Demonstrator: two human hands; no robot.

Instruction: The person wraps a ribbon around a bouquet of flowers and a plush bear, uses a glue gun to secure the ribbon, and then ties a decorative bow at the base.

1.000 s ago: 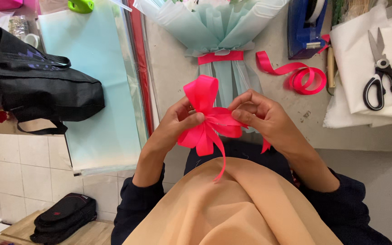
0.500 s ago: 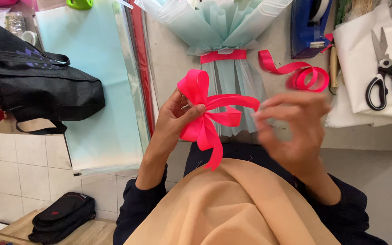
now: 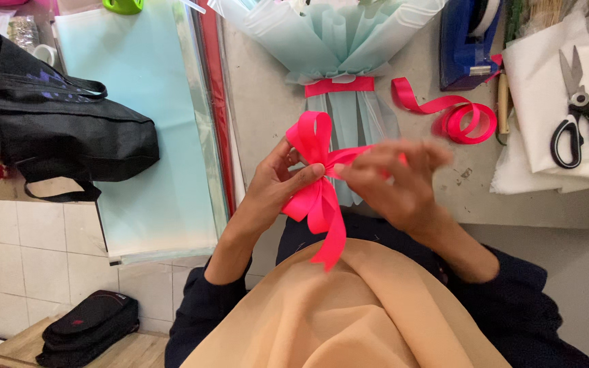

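A bright pink ribbon bow (image 3: 316, 178) is held up above the table's near edge. My left hand (image 3: 275, 185) pinches its centre knot between thumb and fingers. My right hand (image 3: 395, 180), blurred by motion, grips the ribbon just right of the knot. Two tails hang down toward my lap. Beyond my hands lies a bouquet (image 3: 339, 41) wrapped in pale teal paper, bound with a pink band (image 3: 339, 86).
A loose coil of pink ribbon (image 3: 459, 117) lies right of the bouquet, beside a blue tape dispenser (image 3: 470, 41). Black-handled scissors (image 3: 581, 116) rest on white paper at far right. Teal sheets (image 3: 141, 123) and a black bag (image 3: 56, 126) lie at left.
My right hand pulled a ribbon strand out to the right, then came back in toward the knot. The bow shifted slightly upward; my left hand kept its pinch.
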